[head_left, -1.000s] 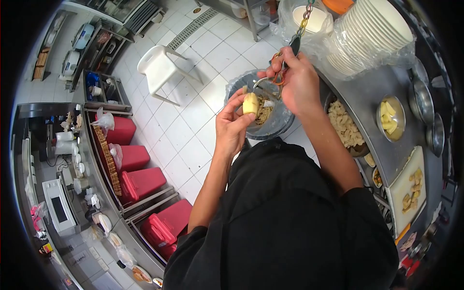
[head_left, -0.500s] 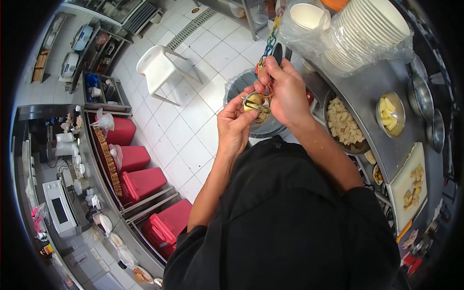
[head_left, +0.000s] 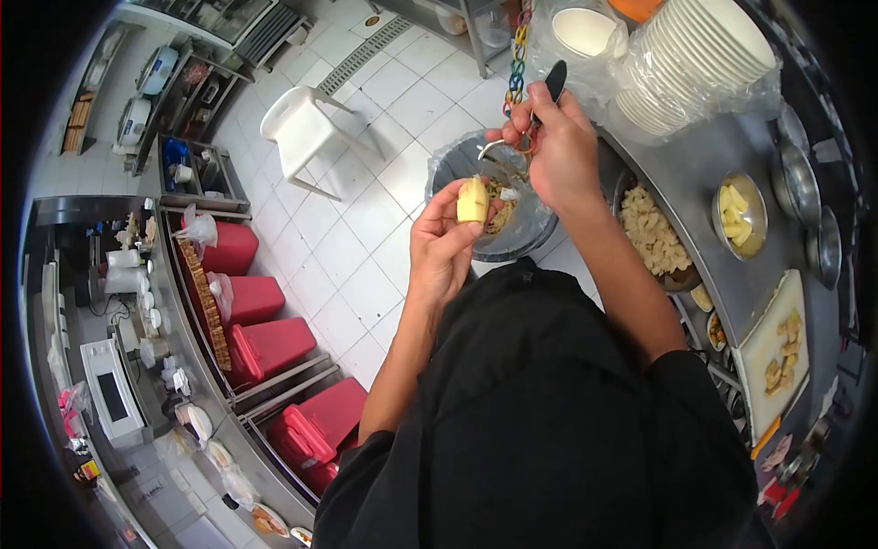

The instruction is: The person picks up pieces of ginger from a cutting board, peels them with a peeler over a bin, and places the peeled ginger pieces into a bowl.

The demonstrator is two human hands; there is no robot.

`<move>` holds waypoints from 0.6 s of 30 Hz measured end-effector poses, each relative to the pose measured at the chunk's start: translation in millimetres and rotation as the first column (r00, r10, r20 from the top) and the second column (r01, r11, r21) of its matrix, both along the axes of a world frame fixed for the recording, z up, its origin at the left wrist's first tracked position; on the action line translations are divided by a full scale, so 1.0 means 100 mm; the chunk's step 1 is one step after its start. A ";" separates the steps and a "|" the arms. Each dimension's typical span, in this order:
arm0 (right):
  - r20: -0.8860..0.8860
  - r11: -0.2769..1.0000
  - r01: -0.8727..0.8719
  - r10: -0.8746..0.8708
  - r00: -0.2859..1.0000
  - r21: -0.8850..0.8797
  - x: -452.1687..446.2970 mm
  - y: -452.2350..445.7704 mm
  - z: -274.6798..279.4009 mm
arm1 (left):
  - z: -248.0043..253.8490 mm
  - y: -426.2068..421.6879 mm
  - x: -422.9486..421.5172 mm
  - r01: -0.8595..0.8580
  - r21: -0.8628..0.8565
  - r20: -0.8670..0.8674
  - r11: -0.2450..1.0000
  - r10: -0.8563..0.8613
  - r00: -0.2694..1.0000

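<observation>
My left grip (head_left: 439, 245) clamps the root vegetable (head_left: 473, 199), upper part exposed, above the lined bin (head_left: 441, 177), presumably so peelings drop inside, while my right grip (head_left: 564, 156) closes around the peeler (head_left: 556, 79).

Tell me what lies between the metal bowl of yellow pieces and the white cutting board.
No object lies between the bowl and the cutting board, only a short stretch of metal counter, as the head view shows.

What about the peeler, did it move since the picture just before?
Yes, the peeler has moved up in the view, towards the far rim of the bin.
</observation>
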State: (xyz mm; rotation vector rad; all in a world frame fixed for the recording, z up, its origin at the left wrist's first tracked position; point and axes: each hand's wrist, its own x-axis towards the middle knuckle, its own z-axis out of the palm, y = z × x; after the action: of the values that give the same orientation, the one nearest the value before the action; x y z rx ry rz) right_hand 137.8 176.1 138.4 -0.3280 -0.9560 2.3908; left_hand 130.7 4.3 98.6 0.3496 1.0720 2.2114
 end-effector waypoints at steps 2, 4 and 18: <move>-0.002 0.998 -0.063 0.063 0.998 0.000 0.09 -0.04 0.07 | 0.00 -0.01 -0.01 0.005 0.012 0.011 1.000 -0.006 1.000; 0.001 0.992 -0.126 0.126 0.992 -0.003 0.16 -0.11 0.10 | 0.00 -0.01 0.00 0.011 0.021 0.027 1.000 -0.012 1.000; -0.009 0.990 -0.095 0.096 0.995 0.108 0.21 -0.24 -0.02 | 0.12 0.06 0.07 -0.080 -0.155 -0.010 0.985 0.080 0.997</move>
State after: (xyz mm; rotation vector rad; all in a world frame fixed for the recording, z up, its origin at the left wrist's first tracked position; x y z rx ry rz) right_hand 159.3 152.0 136.4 -0.2291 -1.1121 2.4125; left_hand 137.4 10.1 110.5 0.2461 1.2720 2.1798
